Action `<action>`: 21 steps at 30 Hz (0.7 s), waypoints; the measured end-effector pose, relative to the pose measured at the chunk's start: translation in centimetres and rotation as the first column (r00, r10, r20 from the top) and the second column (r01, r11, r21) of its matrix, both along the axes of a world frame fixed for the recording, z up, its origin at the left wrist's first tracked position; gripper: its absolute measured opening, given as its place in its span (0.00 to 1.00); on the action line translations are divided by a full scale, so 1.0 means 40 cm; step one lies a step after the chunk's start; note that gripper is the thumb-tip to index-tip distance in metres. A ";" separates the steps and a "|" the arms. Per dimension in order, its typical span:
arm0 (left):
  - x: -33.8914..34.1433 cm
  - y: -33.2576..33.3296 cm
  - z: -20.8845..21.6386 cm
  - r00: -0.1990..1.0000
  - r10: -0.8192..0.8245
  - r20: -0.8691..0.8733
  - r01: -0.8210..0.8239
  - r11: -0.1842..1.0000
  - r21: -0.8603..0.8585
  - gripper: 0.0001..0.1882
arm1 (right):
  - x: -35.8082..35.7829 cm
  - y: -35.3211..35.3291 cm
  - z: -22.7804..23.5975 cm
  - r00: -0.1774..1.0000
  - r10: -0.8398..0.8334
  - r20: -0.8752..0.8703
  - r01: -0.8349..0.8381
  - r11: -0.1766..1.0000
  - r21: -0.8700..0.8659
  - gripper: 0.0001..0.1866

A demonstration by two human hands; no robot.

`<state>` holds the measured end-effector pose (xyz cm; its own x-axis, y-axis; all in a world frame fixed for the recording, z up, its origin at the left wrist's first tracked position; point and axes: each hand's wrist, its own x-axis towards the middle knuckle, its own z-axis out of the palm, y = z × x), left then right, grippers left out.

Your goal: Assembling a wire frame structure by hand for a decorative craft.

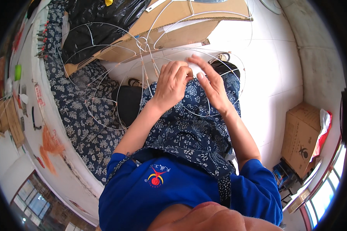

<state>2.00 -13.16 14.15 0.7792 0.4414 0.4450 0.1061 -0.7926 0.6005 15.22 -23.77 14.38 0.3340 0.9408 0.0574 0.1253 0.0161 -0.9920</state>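
Observation:
A large frame of thin, pale wire [144,46] spreads in several rounded loops before me and over my lap. Its loops come together in a small knot of rings left of centre, with orange-brown marks on some wires. My left hand [172,81] is closed, thumb and fingertips pinched at the wire; the exact grip is hidden behind the fingers. Just to its right, my right hand [213,84] has its index finger stretched out and its thumb apart, near the left fingertips. Nothing shows between its fingers. A dark blue floral apron [185,123] covers my lap under the wires.
A cardboard box [189,34] stands ahead, beside black plastic sheeting [92,46]. Dark floral cloth [77,115] hangs along the white worktop [59,127] at left, which carries tools and clips. Another carton [301,134] sits by the right wall.

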 end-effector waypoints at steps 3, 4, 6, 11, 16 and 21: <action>-0.029 0.001 0.031 0.996 0.074 0.052 -0.067 0.988 -0.140 0.07 | -0.026 -0.013 0.041 0.985 -0.007 -0.170 -0.027 0.979 -0.202 0.17; -0.033 0.012 0.027 0.993 0.090 0.075 -0.074 0.977 -0.198 0.06 | -0.031 -0.011 0.047 0.986 -0.003 -0.170 -0.032 0.979 -0.201 0.17; -0.032 0.025 0.032 0.994 0.074 0.077 -0.052 0.966 -0.254 0.06 | -0.034 -0.011 0.058 0.969 -0.090 -0.228 0.018 0.954 -0.300 0.15; -0.006 0.043 0.028 0.997 0.018 0.077 0.010 0.939 -0.344 0.06 | -0.038 -0.004 -0.007 0.952 -0.240 -0.189 0.188 0.948 -0.259 0.10; 0.019 0.113 -0.019 0.999 0.034 0.018 -0.026 0.942 -0.336 0.04 | -0.037 0.008 -0.039 0.960 -0.274 -0.054 0.241 0.910 -0.337 0.10; 0.110 0.229 -0.171 0.969 0.194 -0.154 -0.230 0.935 -0.269 0.09 | 0.050 0.081 -0.212 0.945 -0.327 -0.026 0.259 0.792 -0.553 0.13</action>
